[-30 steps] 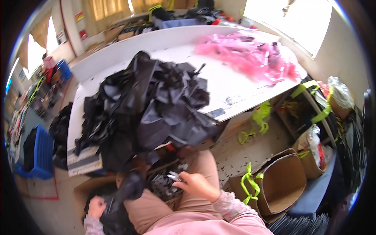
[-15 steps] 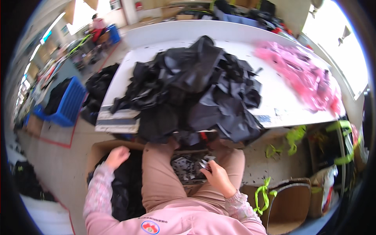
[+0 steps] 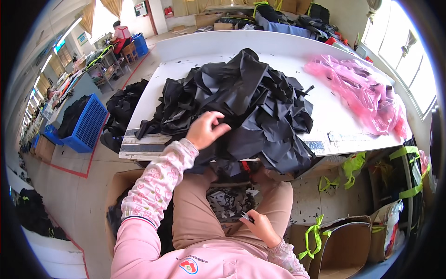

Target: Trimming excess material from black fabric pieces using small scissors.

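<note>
A large heap of black fabric pieces (image 3: 241, 93) lies on the white table (image 3: 325, 111), some of it hanging over the front edge. My left hand (image 3: 207, 130) is over the near left of the heap, thumb and fingertips apart, with nothing seen between them; whether it touches the cloth I cannot tell. Close to my right thigh, my right hand (image 3: 261, 229) is closed around small thread snips (image 3: 246, 217), whose metal tips stick out past the fingers. Below, between my knees, small dark and pale scraps (image 3: 227, 201) lie in a pile.
Pink plastic bags (image 3: 357, 93) lie on the table's right side. An open cardboard box (image 3: 346, 246) with a green tie (image 3: 313, 239) stands at my right. Another box (image 3: 116, 186) with black material is at my left. A blue crate (image 3: 86, 123) stands further left; a person (image 3: 121, 37) sits far back.
My left hand has moved from above the left box up and right to the black heap. My right hand has dropped slightly, still holding the snips. The view has shifted a little.
</note>
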Available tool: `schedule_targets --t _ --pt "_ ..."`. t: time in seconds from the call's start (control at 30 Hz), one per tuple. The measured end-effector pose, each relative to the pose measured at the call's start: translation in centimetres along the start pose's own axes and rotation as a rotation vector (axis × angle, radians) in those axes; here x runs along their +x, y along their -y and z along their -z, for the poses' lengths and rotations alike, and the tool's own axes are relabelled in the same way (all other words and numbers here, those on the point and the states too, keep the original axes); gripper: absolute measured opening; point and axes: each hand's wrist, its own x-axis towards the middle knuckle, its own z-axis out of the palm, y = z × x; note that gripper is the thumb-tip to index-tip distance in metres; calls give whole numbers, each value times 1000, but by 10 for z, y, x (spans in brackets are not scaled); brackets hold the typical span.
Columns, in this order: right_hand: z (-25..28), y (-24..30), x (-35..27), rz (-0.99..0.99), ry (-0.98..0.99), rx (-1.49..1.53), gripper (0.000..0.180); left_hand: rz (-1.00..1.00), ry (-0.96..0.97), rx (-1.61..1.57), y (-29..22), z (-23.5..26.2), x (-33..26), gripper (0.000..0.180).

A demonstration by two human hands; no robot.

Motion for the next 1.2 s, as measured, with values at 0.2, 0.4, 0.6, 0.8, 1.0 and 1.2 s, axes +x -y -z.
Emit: schedule_targets --t 0.2,0.4,0.6,0.8,1.0,1.2 --pt "-2 0 5 65 -14 56 24 -71 134 133 -33 -30 -17 25" --pt "12 -16 21 41 -218 725 13 33 367 -797 -102 17 -78 18" --pt "32 12 65 -112 -161 1350 50 187 663 -1060 -109 10 -171 21" --pt "3 -30 115 -350 -230 1682 58 38 1053 -1236 -128 -13 -208 14" --pt "19 -18 124 -248 -289 1768 28 116 1236 -1299 -115 -22 -231 21" --pt "66 33 104 -138 -404 1547 32 83 1302 -749 -85 -9 -200 28"
